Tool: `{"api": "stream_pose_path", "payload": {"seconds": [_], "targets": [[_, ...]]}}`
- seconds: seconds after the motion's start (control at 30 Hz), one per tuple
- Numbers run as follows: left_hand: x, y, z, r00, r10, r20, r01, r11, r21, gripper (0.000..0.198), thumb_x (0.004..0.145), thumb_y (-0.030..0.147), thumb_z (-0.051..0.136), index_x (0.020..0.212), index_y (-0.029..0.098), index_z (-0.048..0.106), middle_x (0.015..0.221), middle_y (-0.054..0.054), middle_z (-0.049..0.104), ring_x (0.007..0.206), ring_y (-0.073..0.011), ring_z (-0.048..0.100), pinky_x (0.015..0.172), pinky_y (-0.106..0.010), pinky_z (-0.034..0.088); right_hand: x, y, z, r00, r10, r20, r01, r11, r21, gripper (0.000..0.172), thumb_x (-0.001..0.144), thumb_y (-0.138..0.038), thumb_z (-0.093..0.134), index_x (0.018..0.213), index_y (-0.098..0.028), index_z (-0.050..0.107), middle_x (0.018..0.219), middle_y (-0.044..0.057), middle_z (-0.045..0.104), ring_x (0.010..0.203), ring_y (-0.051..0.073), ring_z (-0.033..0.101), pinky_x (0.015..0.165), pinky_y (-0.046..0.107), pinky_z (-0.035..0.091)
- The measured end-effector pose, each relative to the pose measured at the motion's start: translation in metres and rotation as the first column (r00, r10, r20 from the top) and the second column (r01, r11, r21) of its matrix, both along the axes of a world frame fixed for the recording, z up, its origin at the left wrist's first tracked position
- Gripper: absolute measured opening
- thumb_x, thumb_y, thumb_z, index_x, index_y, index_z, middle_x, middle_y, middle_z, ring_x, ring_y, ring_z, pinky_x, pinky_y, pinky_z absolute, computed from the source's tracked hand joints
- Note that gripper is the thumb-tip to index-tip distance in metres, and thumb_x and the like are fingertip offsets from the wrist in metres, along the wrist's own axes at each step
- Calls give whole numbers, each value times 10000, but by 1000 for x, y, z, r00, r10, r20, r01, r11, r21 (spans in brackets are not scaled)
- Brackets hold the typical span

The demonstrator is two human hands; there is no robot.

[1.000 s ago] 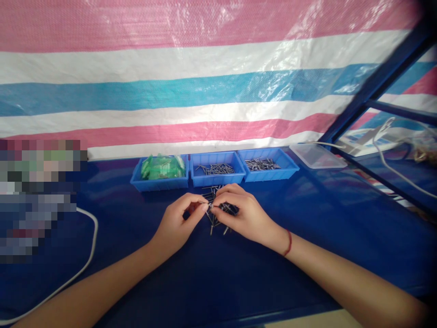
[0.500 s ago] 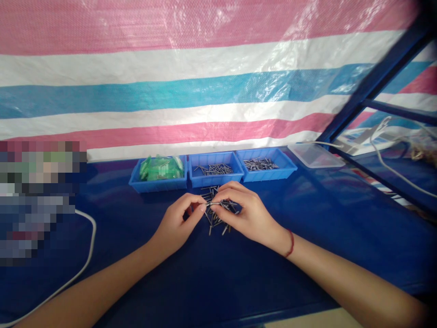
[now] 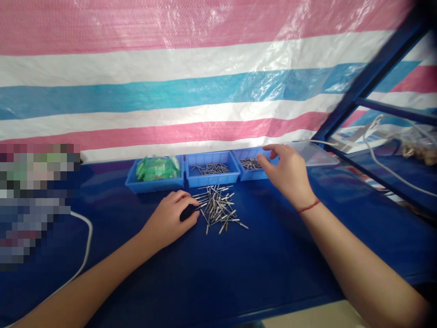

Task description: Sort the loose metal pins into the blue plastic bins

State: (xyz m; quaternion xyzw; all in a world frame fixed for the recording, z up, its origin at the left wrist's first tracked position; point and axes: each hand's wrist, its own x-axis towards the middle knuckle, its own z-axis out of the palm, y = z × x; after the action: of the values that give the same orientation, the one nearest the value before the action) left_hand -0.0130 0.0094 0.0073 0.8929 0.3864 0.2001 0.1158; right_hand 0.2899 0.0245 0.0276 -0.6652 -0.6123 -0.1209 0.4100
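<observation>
A loose pile of silvery blind rivets (image 3: 220, 207) lies on the blue tabletop (image 3: 218, 273). At its left edge my left hand (image 3: 172, 213) rests with thumb and fingers apart, nothing seen between them. My right hand (image 3: 288, 171) hovers over the right blue bin (image 3: 251, 174), thumb and forefinger spread, nothing visible in them. That bin has small metal pieces (image 3: 250, 163) in it, partly covered by the hand. More metal pins (image 3: 215, 168) lie in the middle blue bin (image 3: 213, 180).
The left blue bin (image 3: 155, 186) contains green plastic packaging (image 3: 159, 167). Behind the right hand lies a clear plastic lid (image 3: 319, 155). A white cable (image 3: 89, 232) curves along the left. A blue metal frame (image 3: 368, 82) rises at right, before a striped sheet (image 3: 191, 100).
My hands have parted from a pinch on a rivet above the pile. The right hand has moved right to the right bin and opened; the left has opened beside the pile.
</observation>
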Motion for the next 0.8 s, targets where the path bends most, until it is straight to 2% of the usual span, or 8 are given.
{"api": "stream_pose_path", "payload": {"seconds": [0.1,0.2,0.27,0.37,0.47,0.57,0.7,0.8], "targets": [[0,0,-3,998,-11,-66,12,1000,20,153,888,290,529,924,199,648,972,-50,628,898,-200,564,850,-353,430,-2,-1,-1,1000,13,-1,-13,998,-56,256,808,-307,570,990,-148,656,741,59,615,699,217,583,672,343,439],[1,-1,-4,994,-18,-106,22,999,40,192,931,279,464,909,190,633,953,-54,622,871,-188,553,827,-340,429,-23,-10,0,979,200,-23,-202,975,-94,210,836,-294,551,959,-159,655,739,44,613,709,196,582,694,327,443],[3,-2,-5,991,-19,-131,28,997,72,220,950,263,426,892,176,620,939,-62,617,864,-190,540,814,-340,429,-40,-19,-1,929,369,-19,-368,921,-129,178,858,-273,537,928,-162,657,768,43,620,751,189,583,742,326,447],[6,-4,-7,990,-17,-138,36,990,140,221,959,234,406,882,162,600,950,-72,620,906,-206,525,819,-353,419,-65,-33,-5,815,579,7,-566,799,-203,162,885,-254,524,888,-163,658,828,53,636,791,182,576,796,336,438],[8,-7,-7,995,-29,-95,48,979,197,208,966,218,395,893,159,581,961,-68,632,925,-208,533,802,-353,409,-81,-43,-11,716,698,19,-667,691,-278,175,909,-267,516,882,-166,656,843,62,638,806,184,564,798,342,433],[8,-11,-3,997,-72,-26,76,975,207,204,971,213,387,903,162,573,908,-48,641,871,-186,556,781,-338,406,-89,-48,-13,659,752,-8,-715,623,-317,209,929,-245,484,819,-167,645,825,67,628,813,185,559,771,329,436],[10,-17,0,982,-68,177,49,993,111,136,946,211,447,939,175,578,912,-35,641,878,-161,582,803,-299,425,-90,-49,-14,640,759,-116,-753,590,-292,181,907,-216,520,775,-173,635,807,50,625,796,171,565,760,318,438],[12,-19,-3,932,63,358,-19,992,-123,113,901,243,526,983,183,577,900,-18,647,819,-137,602,764,-256,453,-90,-49,-13,621,757,-205,-781,573,-248,153,886,-188,548,763,-176,637,796,38,628,773,154,570,739,300,441]]}}
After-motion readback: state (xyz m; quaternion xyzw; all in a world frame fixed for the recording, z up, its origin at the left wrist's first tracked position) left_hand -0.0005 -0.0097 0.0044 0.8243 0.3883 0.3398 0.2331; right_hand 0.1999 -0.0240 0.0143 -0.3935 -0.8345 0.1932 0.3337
